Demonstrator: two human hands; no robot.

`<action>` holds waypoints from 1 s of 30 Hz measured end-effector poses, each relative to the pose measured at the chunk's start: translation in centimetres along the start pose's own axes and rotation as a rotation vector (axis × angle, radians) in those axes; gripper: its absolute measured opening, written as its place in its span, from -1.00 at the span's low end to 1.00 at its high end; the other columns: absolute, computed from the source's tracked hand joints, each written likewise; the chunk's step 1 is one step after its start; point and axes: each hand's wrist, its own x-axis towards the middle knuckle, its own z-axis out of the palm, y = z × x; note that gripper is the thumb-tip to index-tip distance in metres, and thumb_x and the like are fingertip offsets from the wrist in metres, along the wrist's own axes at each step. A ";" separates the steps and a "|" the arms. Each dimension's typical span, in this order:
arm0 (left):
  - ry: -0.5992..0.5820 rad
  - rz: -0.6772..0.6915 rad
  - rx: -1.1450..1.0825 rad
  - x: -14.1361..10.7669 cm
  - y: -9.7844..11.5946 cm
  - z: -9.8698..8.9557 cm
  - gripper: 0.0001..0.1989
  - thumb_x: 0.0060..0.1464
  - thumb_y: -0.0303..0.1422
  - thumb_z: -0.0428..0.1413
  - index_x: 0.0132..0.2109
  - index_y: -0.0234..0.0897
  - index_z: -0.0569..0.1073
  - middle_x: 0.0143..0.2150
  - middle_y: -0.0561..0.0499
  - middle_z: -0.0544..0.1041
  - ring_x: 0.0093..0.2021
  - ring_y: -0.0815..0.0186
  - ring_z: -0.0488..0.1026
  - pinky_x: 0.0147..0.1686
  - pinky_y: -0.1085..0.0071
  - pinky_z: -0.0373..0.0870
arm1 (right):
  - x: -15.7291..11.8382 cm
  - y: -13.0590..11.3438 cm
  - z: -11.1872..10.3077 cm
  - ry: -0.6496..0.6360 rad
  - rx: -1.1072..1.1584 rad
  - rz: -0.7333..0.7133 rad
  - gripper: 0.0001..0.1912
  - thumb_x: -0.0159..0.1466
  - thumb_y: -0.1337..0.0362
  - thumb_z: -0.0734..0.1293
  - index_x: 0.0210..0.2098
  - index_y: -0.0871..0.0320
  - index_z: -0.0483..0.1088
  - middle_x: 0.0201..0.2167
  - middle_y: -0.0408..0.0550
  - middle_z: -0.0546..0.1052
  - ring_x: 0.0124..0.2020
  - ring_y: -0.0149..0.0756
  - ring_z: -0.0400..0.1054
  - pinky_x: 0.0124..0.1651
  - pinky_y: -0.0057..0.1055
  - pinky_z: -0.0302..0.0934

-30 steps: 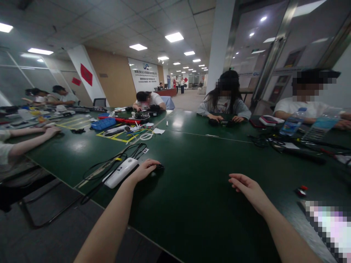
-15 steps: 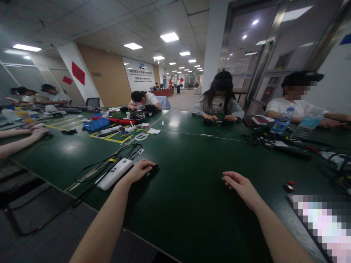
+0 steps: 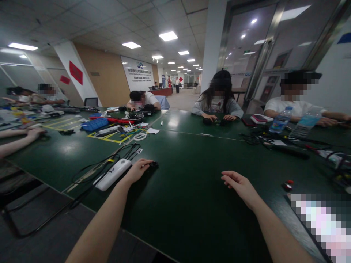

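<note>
My left hand (image 3: 139, 170) rests on the dark green table beside a white power bank-like box (image 3: 113, 175) marked "2". Its thumb and fingers close on the edge of a small black object (image 3: 154, 164), too dark to identify. My right hand (image 3: 238, 183) is held over the right half of the table, palm inward. Its fingers are loosely bent, thumb apart from the lower ones, and nothing shows in them.
Black cables (image 3: 109, 164) loop around the white box. A blue basket (image 3: 94, 124) and a coil of white cable (image 3: 140, 136) lie farther off. At right are a small red-and-black item (image 3: 287, 185), a blurred screen (image 3: 323, 223) and water bottles (image 3: 281, 119). Several people sit around the table.
The left fingers have shifted back slightly, and more of the small black object shows beyond them. My right hand stays almost where it was. The view has moved a little.
</note>
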 end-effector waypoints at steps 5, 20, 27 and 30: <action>0.044 -0.026 -0.010 0.1 0.5 0.1 -0.68 0.00 -0.29 -0.09 -0.13 -0.24 0.43 -0.18 -0.03 0.40 -0.15 0.29 0.35 -0.05 0.35 0.22 | -0.1 -0.1 0.0 0.002 0.014 0.007 -0.65 0.02 0.09 0.28 -0.22 0.08 0.39 -0.30 -0.07 0.49 -0.32 -0.26 0.33 -0.27 -0.32 0.23; 0.098 -0.057 0.020 0.5 0.2 0.9 -0.73 0.01 -0.34 -0.13 -0.19 -0.24 0.39 -0.24 0.00 0.41 -0.22 0.31 0.36 -0.15 0.37 0.26 | -0.1 -0.1 -0.3 -0.006 0.003 0.036 -0.64 0.02 0.09 0.28 -0.20 0.07 0.38 -0.26 -0.06 0.48 -0.27 -0.22 0.33 -0.23 -0.28 0.24; 0.065 -0.001 -0.002 0.3 0.8 0.6 -0.74 0.03 -0.33 -0.14 -0.23 -0.23 0.42 -0.21 -0.01 0.38 -0.19 0.30 0.34 -0.11 0.35 0.24 | -0.1 -0.1 0.0 -0.002 -0.022 0.015 -0.62 0.02 0.07 0.28 -0.20 0.09 0.37 -0.25 -0.05 0.48 -0.28 -0.22 0.33 -0.24 -0.30 0.24; 0.053 0.000 -0.006 0.2 1.0 0.6 -0.73 0.04 -0.32 -0.14 -0.23 -0.22 0.42 -0.21 -0.01 0.38 -0.18 0.30 0.34 -0.08 0.35 0.23 | -0.1 -0.2 0.0 0.008 -0.029 0.008 -0.62 0.01 0.07 0.28 -0.21 0.10 0.38 -0.26 -0.04 0.48 -0.28 -0.22 0.33 -0.25 -0.32 0.24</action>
